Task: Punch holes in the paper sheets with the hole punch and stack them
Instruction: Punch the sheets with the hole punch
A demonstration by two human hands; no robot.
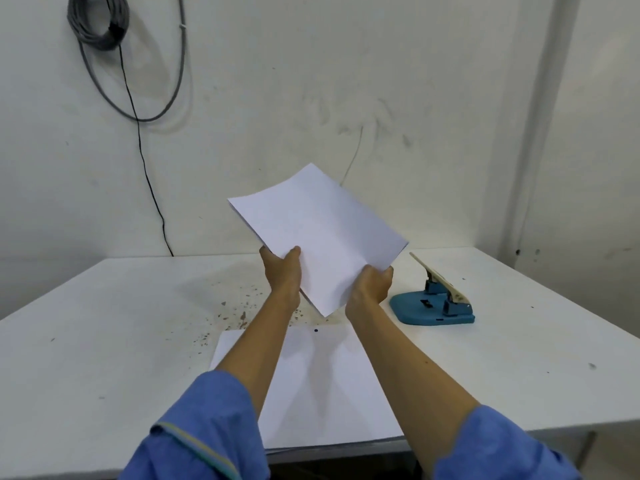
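I hold a white paper sheet (320, 233) up in the air above the table, tilted like a diamond. My left hand (282, 275) grips its lower left edge and my right hand (372, 285) grips its lower right edge. Below my arms a stack of white sheets (322, 386) lies flat near the table's front edge, with one dark hole visible near its far edge. The blue hole punch (433, 304) with a cream lever raised stands on the table to the right of my right hand.
The white table (104, 341) has specks of dirt left of the stack. A white wall stands close behind, with a coil of grey cable (98, 22) hanging at the upper left and a black wire running down to the table.
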